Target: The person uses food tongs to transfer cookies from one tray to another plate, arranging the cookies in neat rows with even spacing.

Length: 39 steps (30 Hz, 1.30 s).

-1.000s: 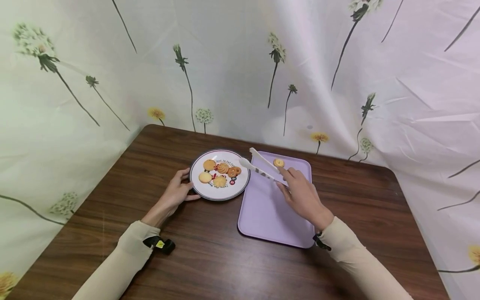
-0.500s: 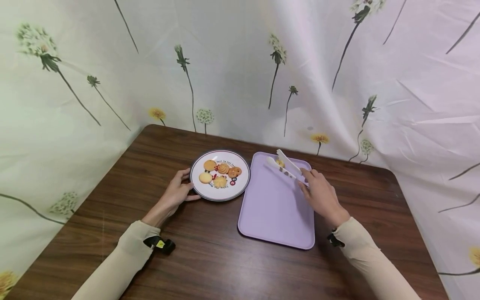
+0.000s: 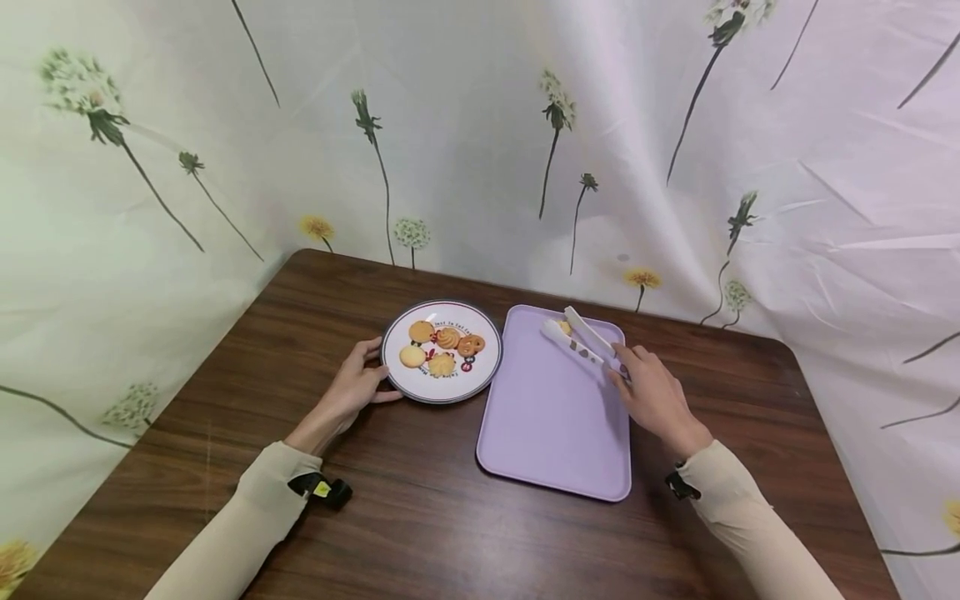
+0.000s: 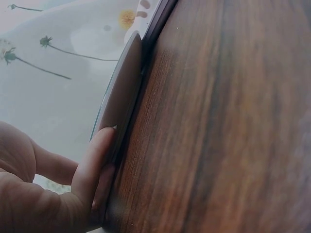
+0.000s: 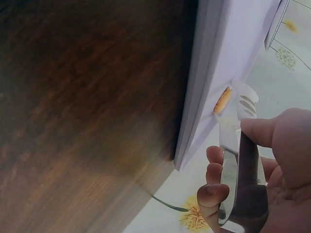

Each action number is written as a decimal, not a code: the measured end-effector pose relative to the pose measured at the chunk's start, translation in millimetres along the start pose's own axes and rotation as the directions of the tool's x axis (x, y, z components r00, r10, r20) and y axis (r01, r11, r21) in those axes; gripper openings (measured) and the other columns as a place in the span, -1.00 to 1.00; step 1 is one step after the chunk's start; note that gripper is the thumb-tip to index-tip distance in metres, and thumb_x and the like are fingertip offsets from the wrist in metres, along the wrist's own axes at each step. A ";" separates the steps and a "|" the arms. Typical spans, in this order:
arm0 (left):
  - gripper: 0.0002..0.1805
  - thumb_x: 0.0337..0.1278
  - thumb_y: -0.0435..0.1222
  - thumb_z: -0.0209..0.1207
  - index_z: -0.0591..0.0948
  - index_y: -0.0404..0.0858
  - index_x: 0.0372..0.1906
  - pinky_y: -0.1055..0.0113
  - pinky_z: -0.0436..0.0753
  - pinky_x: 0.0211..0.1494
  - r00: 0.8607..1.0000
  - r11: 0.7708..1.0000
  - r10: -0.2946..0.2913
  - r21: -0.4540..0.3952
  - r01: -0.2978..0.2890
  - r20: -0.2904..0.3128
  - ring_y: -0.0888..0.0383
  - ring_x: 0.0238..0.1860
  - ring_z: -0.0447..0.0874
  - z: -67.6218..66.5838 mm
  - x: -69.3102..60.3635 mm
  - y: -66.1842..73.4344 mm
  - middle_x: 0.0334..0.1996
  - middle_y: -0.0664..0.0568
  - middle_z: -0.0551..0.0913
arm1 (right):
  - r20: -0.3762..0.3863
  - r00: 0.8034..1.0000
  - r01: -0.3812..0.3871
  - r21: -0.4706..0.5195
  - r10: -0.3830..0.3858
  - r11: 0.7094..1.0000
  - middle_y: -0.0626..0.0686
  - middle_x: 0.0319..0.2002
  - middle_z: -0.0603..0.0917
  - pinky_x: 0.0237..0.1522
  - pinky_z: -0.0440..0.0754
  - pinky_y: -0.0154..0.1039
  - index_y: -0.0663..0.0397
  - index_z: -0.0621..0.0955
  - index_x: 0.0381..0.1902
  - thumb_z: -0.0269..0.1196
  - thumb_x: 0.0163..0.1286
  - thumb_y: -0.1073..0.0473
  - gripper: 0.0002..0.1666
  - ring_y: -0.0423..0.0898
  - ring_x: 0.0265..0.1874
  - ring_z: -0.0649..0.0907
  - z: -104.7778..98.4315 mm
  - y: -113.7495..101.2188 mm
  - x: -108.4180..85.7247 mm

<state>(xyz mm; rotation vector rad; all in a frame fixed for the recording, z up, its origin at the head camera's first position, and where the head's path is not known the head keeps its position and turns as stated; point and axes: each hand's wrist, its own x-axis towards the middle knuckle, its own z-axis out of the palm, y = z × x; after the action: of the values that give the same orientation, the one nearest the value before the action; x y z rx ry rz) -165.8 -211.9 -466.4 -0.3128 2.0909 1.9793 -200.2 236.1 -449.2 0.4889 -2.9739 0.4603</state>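
Observation:
My left hand (image 3: 351, 387) holds the near-left rim of a round white plate (image 3: 442, 387) with a dark blue edge and printed lettering. On the plate lie several cookies (image 3: 447, 337). In the left wrist view, fingers (image 4: 92, 160) press against the plate's side (image 4: 121, 87). My right hand (image 3: 654, 392) grips a pair of white food tongs (image 3: 577, 346) with brown marks. Its parted tips straddle a small round cookie (image 3: 564, 327) on the lilac tray (image 3: 551, 433). The right wrist view shows that cookie (image 5: 223, 100) lying on the tray beside the tong tips.
A dark wooden table (image 3: 420, 517) bears the plate and tray, which sit side by side with their edges close. Behind the table hangs a pale curtain (image 3: 465, 150) printed with dandelions.
My right hand has carried the tongs rightward from beside the plate to the far part of the tray, lowering the tips around the cookie. The left hand and plate have stayed put.

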 end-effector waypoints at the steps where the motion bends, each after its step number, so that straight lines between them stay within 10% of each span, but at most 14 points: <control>1: -0.30 0.62 -0.49 -0.28 -0.19 -0.30 0.69 0.33 0.88 0.09 1.000 1.000 0.001 0.000 -0.001 0.000 -0.35 0.49 0.32 0.2 -0.1 -0.4 0.64 -0.40 -0.11 | 0.002 1.000 -0.002 -0.002 0.002 1.000 0.13 -0.18 0.62 -0.45 0.52 -0.19 0.25 0.50 0.42 0.26 0.55 0.10 -0.41 0.01 -0.27 0.53 0.4 0.5 -0.8; 39: -0.30 0.62 -0.49 -0.30 -0.20 -0.30 0.70 0.36 0.88 0.06 1.000 1.000 0.025 0.004 -0.025 0.015 -0.35 0.46 0.36 -0.4 2.0 -4.9 0.63 -0.40 -0.12 | -0.129 0.989 0.063 -0.033 -0.066 0.997 0.10 -0.28 0.66 -0.51 0.58 -0.05 0.18 0.62 0.23 0.28 0.51 0.21 -0.61 0.05 -0.36 0.58 6.8 0.9 -18.1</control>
<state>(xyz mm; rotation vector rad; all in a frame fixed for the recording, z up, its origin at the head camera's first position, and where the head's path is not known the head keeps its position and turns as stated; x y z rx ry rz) -166.2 -212.5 -471.7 -0.2722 2.0998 1.9845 -183.6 240.3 -458.4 0.5291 -2.8271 0.4250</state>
